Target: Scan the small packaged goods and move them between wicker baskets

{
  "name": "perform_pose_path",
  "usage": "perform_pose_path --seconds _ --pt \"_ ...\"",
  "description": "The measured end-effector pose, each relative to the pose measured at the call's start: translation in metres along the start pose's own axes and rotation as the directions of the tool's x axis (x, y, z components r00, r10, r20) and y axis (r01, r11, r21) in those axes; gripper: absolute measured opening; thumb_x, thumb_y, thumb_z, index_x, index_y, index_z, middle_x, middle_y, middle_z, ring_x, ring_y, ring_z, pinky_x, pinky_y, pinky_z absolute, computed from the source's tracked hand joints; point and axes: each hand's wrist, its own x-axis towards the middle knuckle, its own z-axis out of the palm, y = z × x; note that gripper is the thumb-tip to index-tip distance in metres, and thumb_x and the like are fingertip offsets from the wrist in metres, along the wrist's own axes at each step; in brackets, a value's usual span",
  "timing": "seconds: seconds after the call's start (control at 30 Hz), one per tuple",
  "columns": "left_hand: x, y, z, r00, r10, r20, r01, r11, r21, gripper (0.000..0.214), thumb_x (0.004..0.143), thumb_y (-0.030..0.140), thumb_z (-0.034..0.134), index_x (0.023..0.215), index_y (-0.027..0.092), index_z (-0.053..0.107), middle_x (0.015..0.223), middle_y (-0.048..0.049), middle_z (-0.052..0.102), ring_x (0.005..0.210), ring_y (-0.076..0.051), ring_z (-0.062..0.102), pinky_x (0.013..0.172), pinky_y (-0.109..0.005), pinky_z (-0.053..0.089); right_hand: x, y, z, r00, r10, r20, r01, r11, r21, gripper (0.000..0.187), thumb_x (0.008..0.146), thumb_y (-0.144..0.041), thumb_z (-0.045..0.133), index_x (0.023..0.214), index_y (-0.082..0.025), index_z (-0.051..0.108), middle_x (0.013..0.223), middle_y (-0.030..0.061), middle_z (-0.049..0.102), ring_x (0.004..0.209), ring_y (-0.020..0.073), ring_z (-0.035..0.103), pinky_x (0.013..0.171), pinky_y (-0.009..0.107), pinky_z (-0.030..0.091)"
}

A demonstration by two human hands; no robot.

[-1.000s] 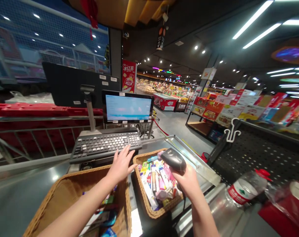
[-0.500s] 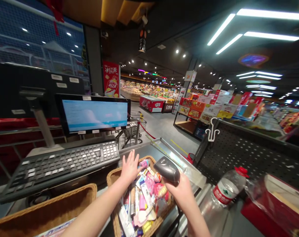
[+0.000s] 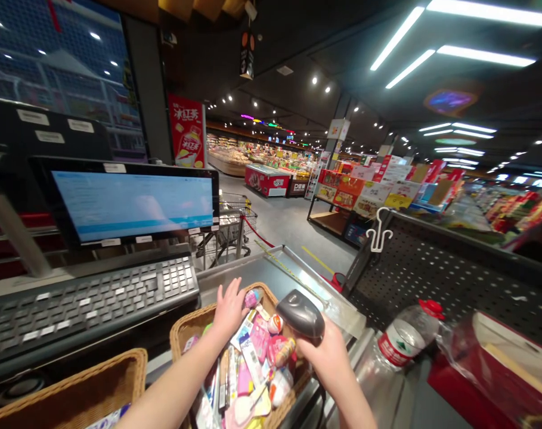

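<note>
My right hand (image 3: 328,356) grips a dark grey handheld scanner (image 3: 300,313), held over the right side of a wicker basket (image 3: 186,329) full of small colourful packets and toothbrush packs. My left hand (image 3: 229,308) reaches into the far side of that basket with its fingers apart, resting on the packets beside a small pink item (image 3: 251,297). Nothing is held in it. A second wicker basket (image 3: 78,390) sits at the lower left, with only its rim and a few items showing.
A black keyboard (image 3: 87,304) and a lit checkout screen (image 3: 132,202) stand to the left. The basket rests on a steel counter (image 3: 271,271). A water bottle with a red cap (image 3: 405,336) lies at the right beside a black perforated panel (image 3: 454,280). Store aisles stretch behind.
My left hand moved from near the keyboard across into the right basket and settled on the packets. The view swung right and down. My right hand kept hold of the scanner.
</note>
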Motion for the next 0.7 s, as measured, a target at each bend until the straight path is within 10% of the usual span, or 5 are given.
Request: perform_pose_path --seconds 0.7 --pt "0.008 -0.004 0.009 0.994 0.087 0.061 -0.076 0.985 -0.155 0.026 0.071 0.017 0.063 0.096 0.023 0.063 0.142 -0.0117 0.051 0.141 -0.033 0.033 0.113 -0.065 0.019 0.004 0.008 0.001 0.999 0.032 0.014 -0.031 0.999 -0.026 0.024 0.068 -0.021 0.059 0.09 -0.017 0.069 0.088 0.0071 0.073 0.08 0.0256 0.068 0.075 0.035 0.054"
